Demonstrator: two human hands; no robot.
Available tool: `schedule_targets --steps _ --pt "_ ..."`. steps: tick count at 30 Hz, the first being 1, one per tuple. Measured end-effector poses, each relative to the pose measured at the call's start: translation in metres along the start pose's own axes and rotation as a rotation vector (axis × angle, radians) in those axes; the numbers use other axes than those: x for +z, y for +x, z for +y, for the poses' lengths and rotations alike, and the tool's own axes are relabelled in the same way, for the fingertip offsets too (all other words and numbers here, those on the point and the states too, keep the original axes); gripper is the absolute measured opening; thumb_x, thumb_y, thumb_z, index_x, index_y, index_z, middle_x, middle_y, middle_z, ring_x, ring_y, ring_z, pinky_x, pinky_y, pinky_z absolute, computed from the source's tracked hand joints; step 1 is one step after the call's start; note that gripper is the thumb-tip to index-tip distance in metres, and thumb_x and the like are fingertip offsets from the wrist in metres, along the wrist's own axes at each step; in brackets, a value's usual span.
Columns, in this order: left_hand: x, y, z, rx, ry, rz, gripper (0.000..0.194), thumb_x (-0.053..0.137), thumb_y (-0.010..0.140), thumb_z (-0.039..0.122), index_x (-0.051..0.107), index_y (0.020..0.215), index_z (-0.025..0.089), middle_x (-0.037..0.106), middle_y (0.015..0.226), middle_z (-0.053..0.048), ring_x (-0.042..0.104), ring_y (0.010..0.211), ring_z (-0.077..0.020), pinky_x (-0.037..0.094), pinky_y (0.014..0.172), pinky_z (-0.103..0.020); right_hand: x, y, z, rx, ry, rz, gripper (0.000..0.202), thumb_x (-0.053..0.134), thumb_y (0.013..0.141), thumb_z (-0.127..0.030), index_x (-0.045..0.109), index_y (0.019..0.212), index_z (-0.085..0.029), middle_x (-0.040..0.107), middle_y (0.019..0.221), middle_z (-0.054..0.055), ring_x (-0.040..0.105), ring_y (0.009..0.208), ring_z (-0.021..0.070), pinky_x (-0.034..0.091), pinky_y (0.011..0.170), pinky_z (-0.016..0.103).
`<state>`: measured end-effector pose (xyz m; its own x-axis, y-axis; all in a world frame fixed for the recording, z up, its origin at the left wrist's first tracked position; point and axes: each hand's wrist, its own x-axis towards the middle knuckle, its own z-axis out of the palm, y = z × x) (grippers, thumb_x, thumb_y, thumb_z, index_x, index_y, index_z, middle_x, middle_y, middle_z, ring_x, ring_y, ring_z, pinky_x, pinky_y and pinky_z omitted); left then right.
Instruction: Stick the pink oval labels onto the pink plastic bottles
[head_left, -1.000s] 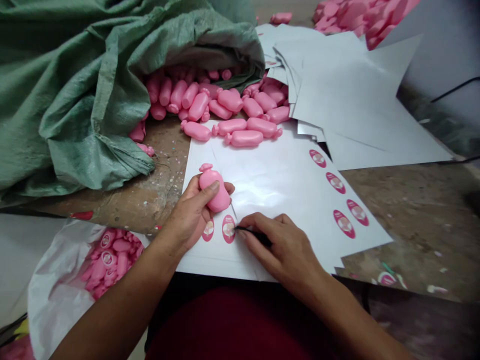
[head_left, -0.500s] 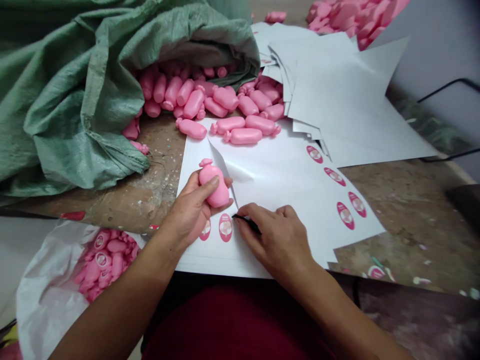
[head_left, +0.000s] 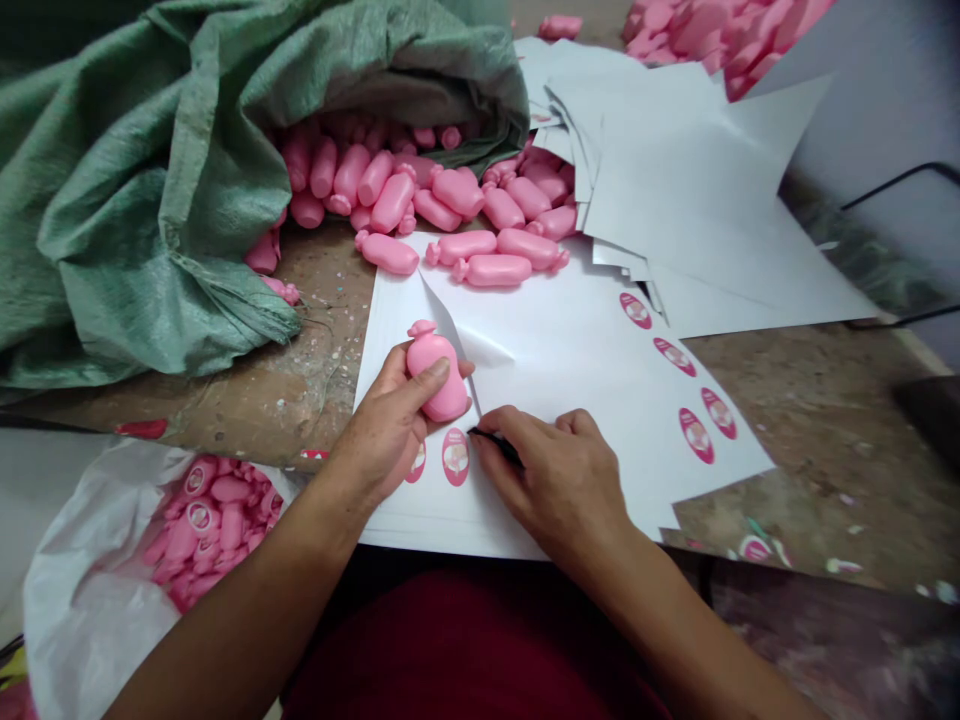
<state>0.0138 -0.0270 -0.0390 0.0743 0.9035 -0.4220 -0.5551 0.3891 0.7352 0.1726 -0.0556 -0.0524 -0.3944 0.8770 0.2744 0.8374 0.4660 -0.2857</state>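
A small pink plastic bottle [head_left: 438, 378] with a knobbed top is gripped in my left hand [head_left: 394, 425], thumb across its front. My right hand [head_left: 559, 470] pinches a thin black pointed tool [head_left: 496, 442]; its exact kind is hard to make out. The tool's tip is beside an oval pink-and-white sticker [head_left: 455, 457] on the white sticker sheet [head_left: 577, 380]. Another oval sticker [head_left: 416, 464] is partly covered by my left hand. Several more stickers [head_left: 696, 436] are on the sheet's right side. A lifted, creased fold of the sheet rises behind the bottle.
A green woven sack [head_left: 142, 200] spills pink bottles [head_left: 390, 200] at the back left. A few bottles [head_left: 493, 270] lie on the sheet's far end. White sheets [head_left: 690, 190] are piled at the back right. Below the table edge, a white bag [head_left: 82, 570] holds labelled bottles [head_left: 201, 515].
The view has shifted slightly. Both hands keep nearly the same pose, with the bottle in the left and the black tool beside the same sticker.
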Motion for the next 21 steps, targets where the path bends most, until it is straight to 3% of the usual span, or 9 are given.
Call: schedule_targets --steps 9,21 --pt "0.0007 0.0003 0.0008 0.000 0.001 0.012 0.040 0.065 0.087 0.020 0.053 0.126 0.021 0.069 0.094 -0.004 0.064 0.101 -0.0193 0.050 0.095 -0.037 0.0026 -0.0015 0.0061 0.032 0.137 -0.035 0.019 0.049 0.097 -0.029 0.065 0.087 -0.021 0.074 0.070 -0.002 0.052 0.052 0.0138 0.029 0.068 0.031" --pt "0.0000 0.0004 -0.0007 0.002 -0.014 0.002 0.042 0.065 0.087 0.021 0.052 0.126 0.021 0.069 0.093 -0.004 0.064 0.098 -0.0193 0.049 0.095 -0.037 0.0044 0.0011 0.0029 0.006 0.050 0.000 0.021 0.050 0.097 -0.028 0.064 0.084 -0.021 0.074 0.071 -0.001 0.039 0.049 0.0137 0.026 0.067 0.033"
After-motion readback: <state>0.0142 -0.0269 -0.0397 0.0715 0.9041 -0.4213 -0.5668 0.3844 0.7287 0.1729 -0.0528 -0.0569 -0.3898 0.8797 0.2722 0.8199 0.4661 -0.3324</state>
